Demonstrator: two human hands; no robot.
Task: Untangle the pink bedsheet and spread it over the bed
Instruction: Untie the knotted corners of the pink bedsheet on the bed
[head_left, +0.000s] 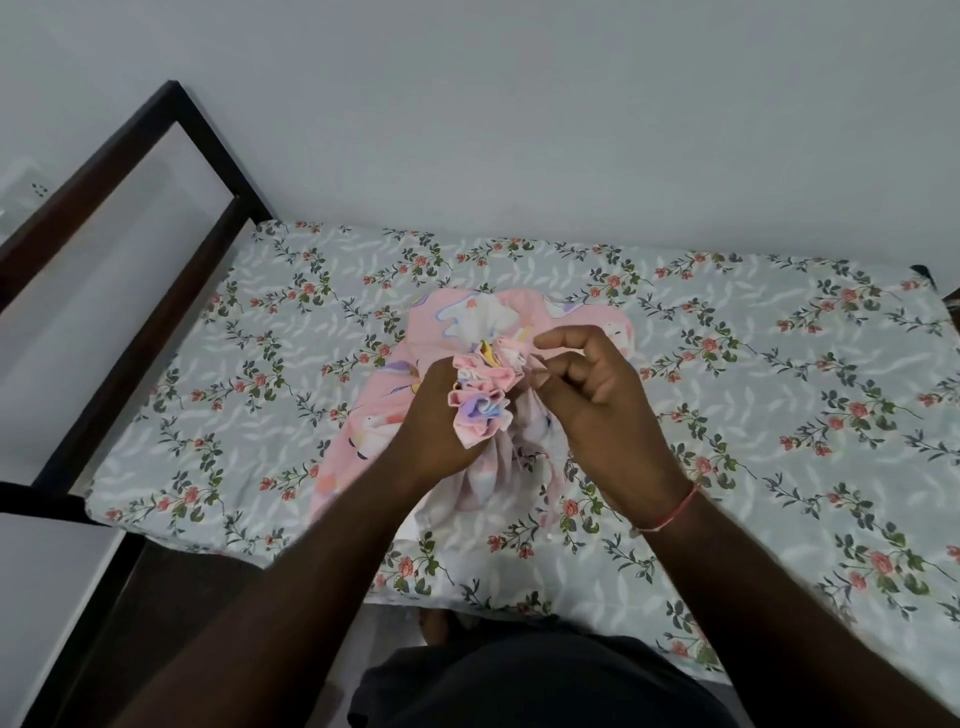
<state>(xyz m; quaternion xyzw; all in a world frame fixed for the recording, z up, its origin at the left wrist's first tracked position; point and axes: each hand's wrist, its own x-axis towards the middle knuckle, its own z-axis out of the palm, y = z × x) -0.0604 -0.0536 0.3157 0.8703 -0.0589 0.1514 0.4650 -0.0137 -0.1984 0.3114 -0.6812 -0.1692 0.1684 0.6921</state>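
Hands (436, 415) hiding knotted bedsheet (480, 400), bed (779, 364) cropped

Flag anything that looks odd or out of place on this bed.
The pink bedsheet sits bunched in a tight knot mid-mattress rather than spread out. The left hand grips the gathered neck; the right hand picks at its ruffled top. Nothing else stands out.
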